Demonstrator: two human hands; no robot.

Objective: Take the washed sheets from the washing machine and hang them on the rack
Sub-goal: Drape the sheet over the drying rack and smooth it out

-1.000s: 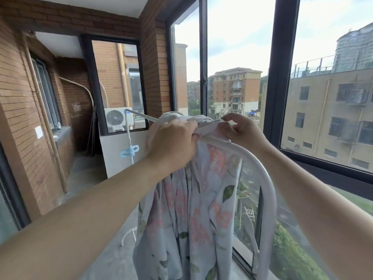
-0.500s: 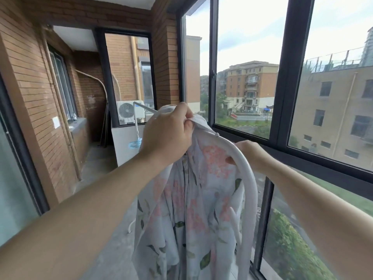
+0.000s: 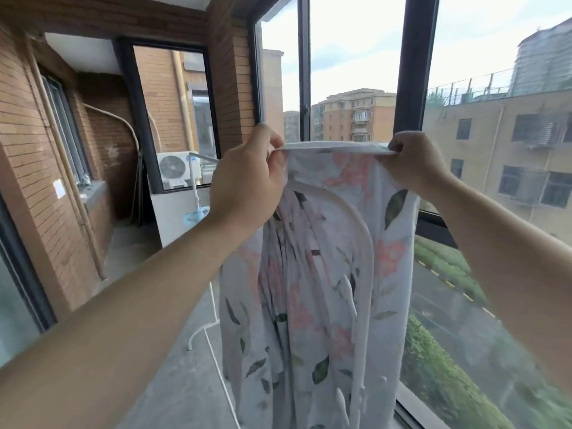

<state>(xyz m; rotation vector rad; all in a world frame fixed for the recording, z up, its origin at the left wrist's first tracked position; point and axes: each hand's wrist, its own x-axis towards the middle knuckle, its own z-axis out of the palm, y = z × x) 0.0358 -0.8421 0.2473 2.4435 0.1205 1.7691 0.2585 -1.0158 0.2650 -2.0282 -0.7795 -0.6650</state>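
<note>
Above the rack (image 3: 370, 261), left hand (image 3: 247, 184) and right hand (image 3: 411, 162) pinch the sheet (image 3: 325, 305) by its top edge, spread wider than before.

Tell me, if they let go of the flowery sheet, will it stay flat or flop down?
Probably flop: the flowery sheet hangs in soft folds below the top edge pinched by the left hand and right hand. Likely light too: fingertip pinches lift its edge.
</note>
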